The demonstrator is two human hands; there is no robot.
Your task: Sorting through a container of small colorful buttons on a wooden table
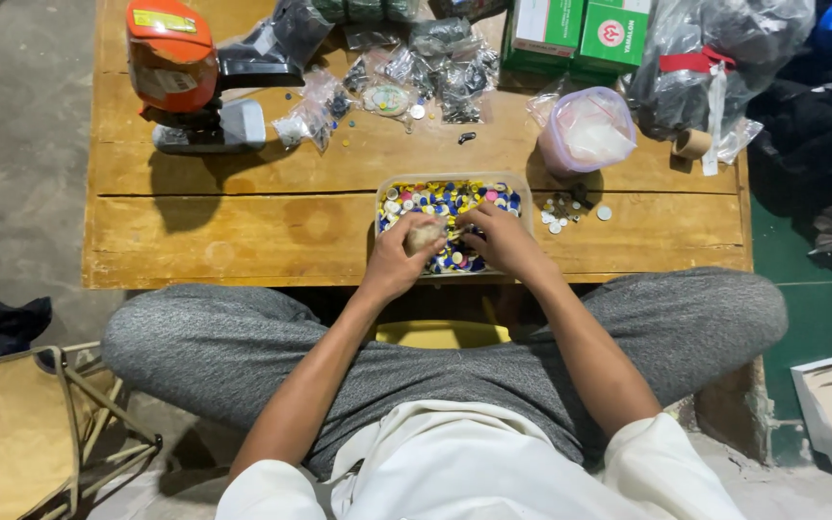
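A clear plastic tub (526,197) full of small coloured discs (440,198) in yellow, blue, white and pink sits at the near edge of a low wooden table (272,226). My left hand (399,258) is closed around a small pale roundish object (425,234) over the tub. My right hand (503,241) rests on the discs beside it, fingers curled down into them; whether it pinches anything is hidden.
An orange and grey press tool (185,82) stands at the back left. Small clear bags of dark parts (435,67), green boxes (580,34), a pink-rimmed tub with a plastic bag (585,130), a tape roll (692,143) and loose discs (570,207) lie behind. A folding stool (21,433) stands at my left.
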